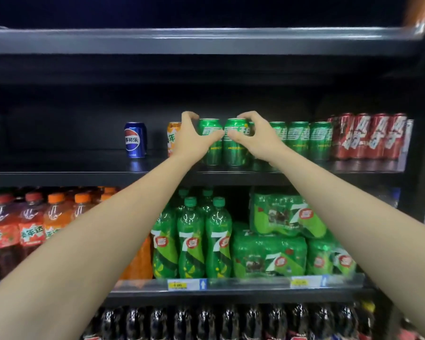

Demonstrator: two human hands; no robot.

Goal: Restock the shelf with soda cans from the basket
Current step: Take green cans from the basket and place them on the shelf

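Observation:
Both arms reach up to the middle shelf (pixel 84 165). My left hand (pixel 192 137) grips a green soda can (pixel 210 149), fingers over its top and thumb across its front. Beside it, my right hand (pixel 254 134) grips a second green can (pixel 236 150) the same way. Both cans stand upright on the shelf, touching each other. More green cans (pixel 299 138) line up to the right, then red cans (pixel 368 136). An orange can (pixel 172 138) stands just left of my left hand, and a blue can (pixel 135 139) further left. The basket is out of view.
The left part of the middle shelf holds nothing but the blue can. Below stand orange and red soda bottles (pixel 32 229), green bottles (pixel 192 239) and wrapped green multipacks (pixel 270 253). Dark bottles (pixel 206 322) fill the bottom row. An upper shelf board (pixel 206 40) hangs overhead.

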